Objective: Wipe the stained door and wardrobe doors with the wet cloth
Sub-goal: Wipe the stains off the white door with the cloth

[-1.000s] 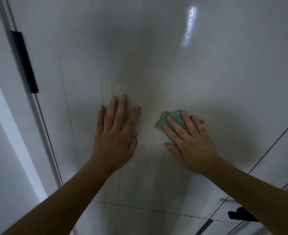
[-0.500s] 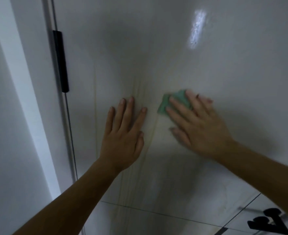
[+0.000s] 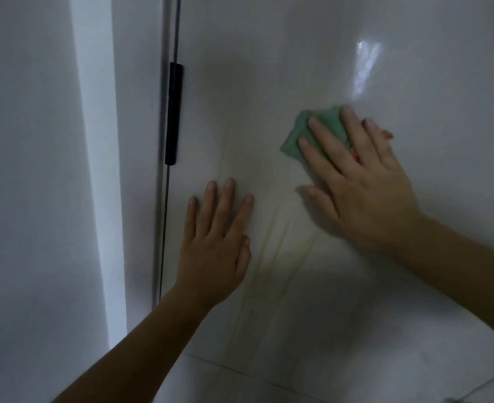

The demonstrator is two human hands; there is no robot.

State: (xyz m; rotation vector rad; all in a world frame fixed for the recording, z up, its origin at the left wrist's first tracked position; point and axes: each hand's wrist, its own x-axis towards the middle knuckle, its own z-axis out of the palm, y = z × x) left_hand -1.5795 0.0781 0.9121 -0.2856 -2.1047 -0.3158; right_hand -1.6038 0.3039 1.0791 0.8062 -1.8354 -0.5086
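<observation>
Right grip [image 3: 365,193] flat, pressing green cloth [image 3: 293,132] on door [image 3: 269,68]; left grip [image 3: 216,251] flat (fingers straight).

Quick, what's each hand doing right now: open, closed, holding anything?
Left hand: open, fingers straight, flat on the door, holding nothing.
Right hand: open, straight fingers pressing the green cloth against the door.

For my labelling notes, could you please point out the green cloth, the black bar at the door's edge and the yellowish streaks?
green cloth [image 3: 328,119], head view, top part showing between fingertips.
black bar [image 3: 174,112], head view, middle of its length.
yellowish streaks [image 3: 269,237], head view, midway along one streak.
</observation>
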